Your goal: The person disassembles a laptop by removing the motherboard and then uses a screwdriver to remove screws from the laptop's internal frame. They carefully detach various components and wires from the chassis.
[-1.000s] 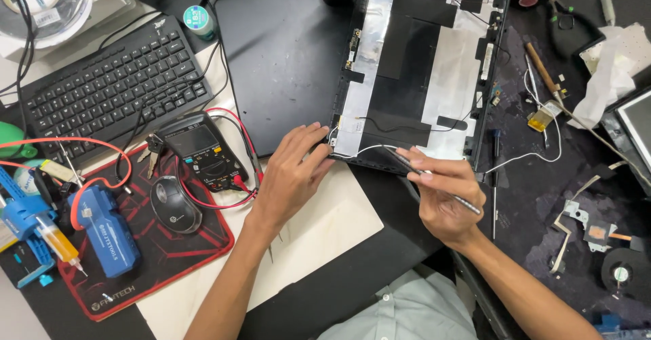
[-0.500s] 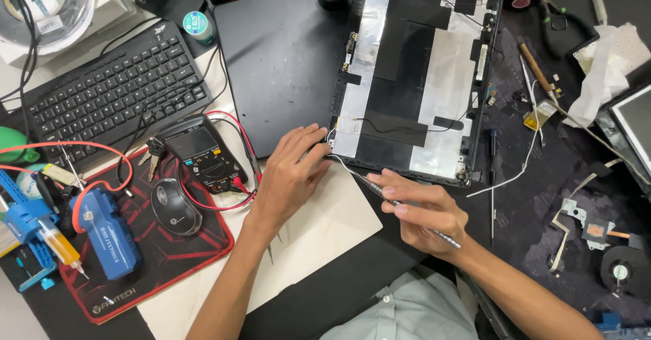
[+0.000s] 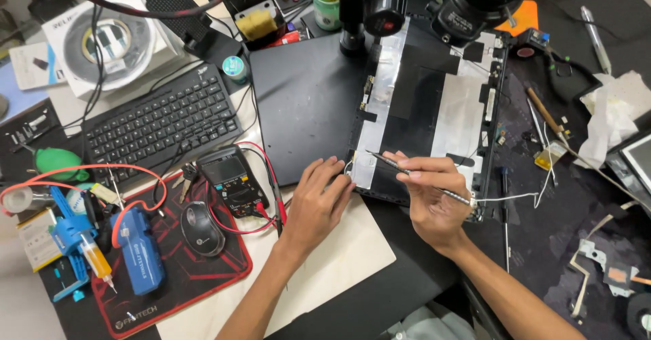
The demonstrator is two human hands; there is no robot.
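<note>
Right hand (image 3: 434, 201) pinched slim metal tweezers (image 3: 407, 173), tips at the black-and-silver opened laptop panel's (image 3: 427, 102) lower-left corner. Left hand (image 3: 315, 204) lay open, fingertips pressing that same corner.

Keyboard (image 3: 163, 126) left of laptop panel (image 3: 434, 109)

Left hand (image 3: 317, 201): palm down, fingers loosely extended, forearm angled in from below. Right hand (image 3: 434, 201): fingers curled in a pen-style pinch, wrist bent, forearm from lower right.
</note>
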